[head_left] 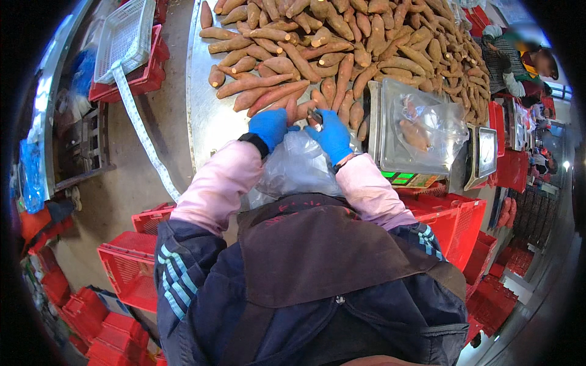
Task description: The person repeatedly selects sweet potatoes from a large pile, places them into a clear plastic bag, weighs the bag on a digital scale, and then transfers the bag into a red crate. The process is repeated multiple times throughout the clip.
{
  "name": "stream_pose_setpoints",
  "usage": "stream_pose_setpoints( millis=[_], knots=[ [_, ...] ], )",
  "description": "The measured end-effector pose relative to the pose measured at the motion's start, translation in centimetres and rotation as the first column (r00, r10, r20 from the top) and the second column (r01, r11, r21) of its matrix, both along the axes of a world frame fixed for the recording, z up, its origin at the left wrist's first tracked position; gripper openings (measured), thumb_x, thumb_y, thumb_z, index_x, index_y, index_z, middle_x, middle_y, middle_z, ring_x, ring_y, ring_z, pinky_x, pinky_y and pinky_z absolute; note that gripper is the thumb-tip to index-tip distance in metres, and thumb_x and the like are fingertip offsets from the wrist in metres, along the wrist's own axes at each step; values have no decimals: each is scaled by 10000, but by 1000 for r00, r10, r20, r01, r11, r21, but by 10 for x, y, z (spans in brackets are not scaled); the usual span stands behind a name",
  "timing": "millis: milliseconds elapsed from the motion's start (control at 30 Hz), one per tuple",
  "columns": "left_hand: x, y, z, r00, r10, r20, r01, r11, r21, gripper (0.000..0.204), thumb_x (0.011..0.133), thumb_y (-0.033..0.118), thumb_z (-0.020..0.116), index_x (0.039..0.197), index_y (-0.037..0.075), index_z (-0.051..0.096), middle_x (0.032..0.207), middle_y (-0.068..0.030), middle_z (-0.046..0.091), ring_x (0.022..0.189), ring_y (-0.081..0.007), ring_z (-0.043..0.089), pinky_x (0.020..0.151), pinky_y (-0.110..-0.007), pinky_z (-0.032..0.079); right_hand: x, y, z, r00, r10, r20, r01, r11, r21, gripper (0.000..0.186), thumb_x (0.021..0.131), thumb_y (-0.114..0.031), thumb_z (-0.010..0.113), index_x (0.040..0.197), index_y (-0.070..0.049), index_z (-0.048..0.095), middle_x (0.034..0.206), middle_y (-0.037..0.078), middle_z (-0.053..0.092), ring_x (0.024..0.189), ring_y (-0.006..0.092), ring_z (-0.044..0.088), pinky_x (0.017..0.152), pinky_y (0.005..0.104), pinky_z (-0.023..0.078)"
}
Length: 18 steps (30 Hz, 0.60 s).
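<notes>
— Two gloved hands are shown in the head view; how are they set?

— Close together but apart, over the near side of the table. The left hand is placed at the near end of a sweet potato; whether it is firmly gripped cannot be told, since the fingers are partly hidden. A small dark tool is held between the thumb and fingers of the right hand.

— And how is the sweet potato aligned?

— Its long axis is pointed away from the body, with the far end toward the pile. It is found just right of the left hand, the nearer one; the tool is set off to its right, with another sweet potato lying between.

— Where is room left, and where is it bounded?

— To the left, bare metal is shown as far as the table's side edge. Ahead, reach is closed off by the pile. To the right, it is bounded by the scale, on which a filled bag is rested. Below the hands, the near edge is covered by a clear bag.
</notes>
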<state>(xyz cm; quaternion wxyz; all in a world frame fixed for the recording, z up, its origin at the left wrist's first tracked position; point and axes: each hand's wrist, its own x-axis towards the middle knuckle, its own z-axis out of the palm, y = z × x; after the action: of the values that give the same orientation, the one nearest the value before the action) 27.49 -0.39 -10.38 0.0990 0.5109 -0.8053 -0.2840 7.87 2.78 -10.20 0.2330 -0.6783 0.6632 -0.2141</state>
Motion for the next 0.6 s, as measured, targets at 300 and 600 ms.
stream_pose_setpoints(
  millis=[300, 600],
  knots=[
    [16, -8, 17, 308, 630, -713, 292, 650, 701, 430, 794, 234, 649, 1145, 12, 540, 1036, -100, 617, 935, -246, 603, 798, -370, 482, -29, 7, 11, 966, -126, 225, 99, 987, 130, 419, 806, -276, 674, 1123, -14, 590, 1004, 145, 636, 912, 226, 611, 783, 325, 468],
    [13, 28, 70, 8, 794, -608, 546, 506, 668, 438, 902, 341, 494, 1200, 21, 499, 995, -101, 609, 785, -202, 581, 686, -297, 466, 25, 3, 107, 515, -285, 809, -30, 937, 349, 267, 900, -180, 567, 1101, -10, 607, 956, 21, 623, 813, 105, 567, 698, 220, 444]
  ],
)
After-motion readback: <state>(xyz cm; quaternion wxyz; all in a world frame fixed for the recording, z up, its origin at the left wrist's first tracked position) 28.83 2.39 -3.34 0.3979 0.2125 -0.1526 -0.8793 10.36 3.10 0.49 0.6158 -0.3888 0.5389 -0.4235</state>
